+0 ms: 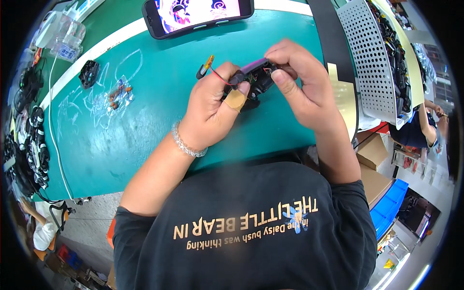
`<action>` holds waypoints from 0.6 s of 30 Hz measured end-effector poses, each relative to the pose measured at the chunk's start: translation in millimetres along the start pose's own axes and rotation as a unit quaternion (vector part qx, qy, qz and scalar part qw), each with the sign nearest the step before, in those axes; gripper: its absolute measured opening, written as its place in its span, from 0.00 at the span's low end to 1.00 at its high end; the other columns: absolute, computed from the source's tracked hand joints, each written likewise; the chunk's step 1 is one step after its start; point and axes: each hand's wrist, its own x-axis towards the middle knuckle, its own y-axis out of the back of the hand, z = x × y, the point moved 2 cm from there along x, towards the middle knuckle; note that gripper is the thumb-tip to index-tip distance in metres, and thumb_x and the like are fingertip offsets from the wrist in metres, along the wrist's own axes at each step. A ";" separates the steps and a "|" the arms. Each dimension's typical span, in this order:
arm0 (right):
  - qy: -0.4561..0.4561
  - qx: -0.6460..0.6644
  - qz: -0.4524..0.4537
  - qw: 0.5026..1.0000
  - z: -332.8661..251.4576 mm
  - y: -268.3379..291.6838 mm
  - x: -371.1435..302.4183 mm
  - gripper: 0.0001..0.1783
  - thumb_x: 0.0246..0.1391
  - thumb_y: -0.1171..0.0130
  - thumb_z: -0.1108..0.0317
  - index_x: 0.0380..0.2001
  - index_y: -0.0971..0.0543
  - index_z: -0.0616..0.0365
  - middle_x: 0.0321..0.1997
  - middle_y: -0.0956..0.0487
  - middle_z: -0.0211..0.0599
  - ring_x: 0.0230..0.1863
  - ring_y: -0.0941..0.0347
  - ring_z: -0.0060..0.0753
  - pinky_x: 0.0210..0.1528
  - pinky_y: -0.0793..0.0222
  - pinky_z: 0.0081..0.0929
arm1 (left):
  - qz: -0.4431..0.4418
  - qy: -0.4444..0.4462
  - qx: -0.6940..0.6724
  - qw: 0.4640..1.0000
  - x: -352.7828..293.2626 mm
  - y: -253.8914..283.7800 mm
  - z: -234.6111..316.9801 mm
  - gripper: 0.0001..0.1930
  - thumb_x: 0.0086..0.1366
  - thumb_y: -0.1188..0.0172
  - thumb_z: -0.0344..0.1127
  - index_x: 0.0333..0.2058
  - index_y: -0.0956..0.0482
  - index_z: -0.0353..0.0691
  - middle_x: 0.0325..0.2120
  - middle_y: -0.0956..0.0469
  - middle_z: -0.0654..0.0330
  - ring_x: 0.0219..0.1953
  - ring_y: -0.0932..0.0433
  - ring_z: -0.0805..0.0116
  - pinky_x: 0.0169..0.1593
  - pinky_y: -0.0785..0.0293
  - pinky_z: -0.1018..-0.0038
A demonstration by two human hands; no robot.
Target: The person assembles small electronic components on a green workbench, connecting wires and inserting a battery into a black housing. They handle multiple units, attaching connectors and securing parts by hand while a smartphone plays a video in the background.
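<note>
Between my two hands, above the green tabletop (159, 111), is a small black electronic device (258, 79) with a purple panel, its inside and thin wires showing. My left hand (217, 104) grips its left end, the thumb, wrapped in a tan plaster, pressing on the near side. My right hand (302, 79) pinches the other end between thumb and fingers. A small battery-like part (205, 66) with yellow tape dangles from a red wire beyond my left hand. What exactly the device is, I cannot tell.
A phone (198, 14) with a lit screen stands at the far edge. Leftward lie a black part (89, 74) and a clear bag of small brown pieces (118, 96). Dark parts crowd the left edge. A perforated white basket (372, 63) of black parts stands right; other people are at both sides.
</note>
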 end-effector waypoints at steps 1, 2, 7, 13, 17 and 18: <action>0.005 0.011 0.002 1.000 0.1 -0.1 -1.7 0.06 0.53 0.47 0.77 0.35 0.29 0.67 0.30 0.29 0.38 0.29 0.34 0.30 0.33 0.36 0.24 | -0.011 -0.004 0.011 1.000 -0.5 0.1 -0.1 0.06 0.63 0.47 0.31 0.31 0.31 0.35 0.19 0.32 0.63 0.21 0.37 0.75 0.25 0.37 0.77; 0.009 0.021 0.005 1.000 0.2 0.0 -3.4 0.06 0.53 0.46 0.77 0.35 0.29 0.67 0.30 0.29 0.39 0.29 0.34 0.31 0.32 0.36 0.24 | -0.013 -0.014 0.015 1.000 -0.5 -0.5 -0.3 0.05 0.63 0.47 0.31 0.32 0.31 0.35 0.19 0.32 0.62 0.21 0.36 0.75 0.25 0.37 0.77; 0.025 0.038 0.002 0.999 -4.5 4.1 -7.9 0.06 0.51 0.44 0.78 0.34 0.28 0.67 0.29 0.29 0.40 0.28 0.34 0.33 0.31 0.36 0.24 | -0.029 -0.036 0.010 0.999 -3.5 -5.2 -2.8 0.04 0.61 0.46 0.29 0.34 0.30 0.35 0.22 0.32 0.60 0.22 0.35 0.72 0.26 0.37 0.77; 0.042 -0.032 0.034 0.998 -5.3 6.4 -5.8 0.08 0.47 0.39 0.77 0.31 0.26 0.65 0.28 0.27 0.39 0.28 0.31 0.33 0.31 0.33 0.25 | -0.004 -0.022 -0.025 0.999 -3.2 -5.8 -4.8 0.06 0.64 0.48 0.30 0.37 0.29 0.34 0.23 0.31 0.64 0.25 0.35 0.77 0.29 0.37 0.79; 0.114 -0.150 0.136 0.973 -6.2 -7.8 -1.2 0.12 0.40 0.34 0.75 0.30 0.25 0.63 0.29 0.25 0.39 0.29 0.28 0.36 0.30 0.31 0.26 | 0.064 -0.024 -0.062 0.996 -4.4 -10.9 -5.6 0.07 0.66 0.50 0.31 0.40 0.30 0.35 0.24 0.30 0.67 0.27 0.36 0.80 0.31 0.37 0.80; 0.138 -0.164 0.160 0.964 -3.9 -12.7 -0.3 0.14 0.38 0.32 0.74 0.30 0.24 0.62 0.29 0.25 0.39 0.30 0.27 0.37 0.30 0.30 0.26 | 0.083 -0.027 -0.057 0.995 -5.5 -12.2 -5.6 0.07 0.66 0.50 0.31 0.41 0.30 0.35 0.25 0.30 0.67 0.27 0.36 0.81 0.32 0.37 0.81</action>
